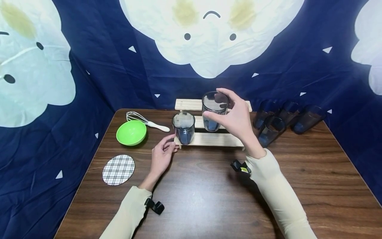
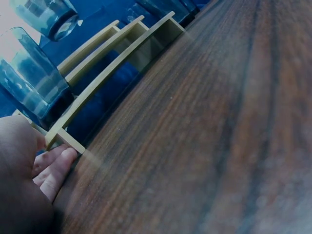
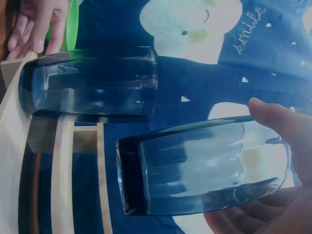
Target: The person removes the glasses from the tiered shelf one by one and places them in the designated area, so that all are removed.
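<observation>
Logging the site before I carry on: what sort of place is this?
Probably a staged indoor tabletop set-up, not a working kitchen: a navy cloud-print cloth backs the wooden table, where a whisk lies beside a green bowl.

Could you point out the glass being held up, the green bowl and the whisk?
Held glass (image 3: 204,168), right wrist view: middle of its side.
Green bowl (image 1: 131,132), head view: bare inside.
Whisk (image 1: 151,124), head view: handle, near the loops.
</observation>
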The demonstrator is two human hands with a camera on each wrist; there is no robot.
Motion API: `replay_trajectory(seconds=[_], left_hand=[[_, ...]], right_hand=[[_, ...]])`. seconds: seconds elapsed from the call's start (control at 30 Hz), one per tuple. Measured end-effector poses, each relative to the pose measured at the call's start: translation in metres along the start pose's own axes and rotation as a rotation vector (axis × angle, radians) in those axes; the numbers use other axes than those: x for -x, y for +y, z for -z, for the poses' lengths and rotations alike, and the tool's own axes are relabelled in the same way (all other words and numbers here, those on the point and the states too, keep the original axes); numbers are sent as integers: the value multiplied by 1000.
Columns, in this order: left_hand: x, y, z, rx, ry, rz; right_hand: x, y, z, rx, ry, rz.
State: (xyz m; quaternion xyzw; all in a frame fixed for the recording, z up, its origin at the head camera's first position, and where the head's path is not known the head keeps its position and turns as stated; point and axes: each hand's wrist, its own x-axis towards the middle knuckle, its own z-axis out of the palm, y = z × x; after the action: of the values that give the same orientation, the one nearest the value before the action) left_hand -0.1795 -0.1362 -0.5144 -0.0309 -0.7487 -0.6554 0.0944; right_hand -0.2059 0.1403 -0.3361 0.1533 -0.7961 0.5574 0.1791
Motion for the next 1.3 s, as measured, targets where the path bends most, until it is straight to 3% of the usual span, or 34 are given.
replay_trajectory(seconds=[0.43, 0.97, 1.3], left_hand=[[1, 2, 0, 9, -3, 9], [0, 2, -1, 12, -6, -2], [1, 1, -1, 10, -3, -7]], right_hand=[[15, -6, 30, 40, 37, 12], [31, -10, 80, 85, 16, -101], [34, -9, 104, 123, 58, -112]])
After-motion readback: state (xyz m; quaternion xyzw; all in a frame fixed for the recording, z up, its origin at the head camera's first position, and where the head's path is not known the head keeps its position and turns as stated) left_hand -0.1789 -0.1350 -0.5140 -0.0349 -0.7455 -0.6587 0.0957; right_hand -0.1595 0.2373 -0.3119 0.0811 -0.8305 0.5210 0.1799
